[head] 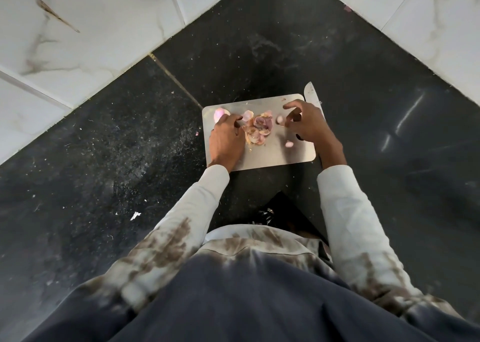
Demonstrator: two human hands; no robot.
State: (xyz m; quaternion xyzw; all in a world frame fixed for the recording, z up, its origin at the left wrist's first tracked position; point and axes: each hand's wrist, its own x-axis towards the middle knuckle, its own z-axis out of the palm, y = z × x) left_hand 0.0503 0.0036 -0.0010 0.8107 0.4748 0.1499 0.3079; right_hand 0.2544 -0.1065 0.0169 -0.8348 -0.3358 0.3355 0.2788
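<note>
Steel board [272, 155] carries one peel heap [258, 131] and three pink onion pieces [279, 119] (one knife [311, 94] alongside); left hand [226, 140] touches the heap, grip unclear; right hand [307, 124] hovers loosely curled, empty.

Most of the knife [311, 94] behind the right hand [309, 127]; pink bulb [217, 113] partly behind the left hand [226, 141].
</note>
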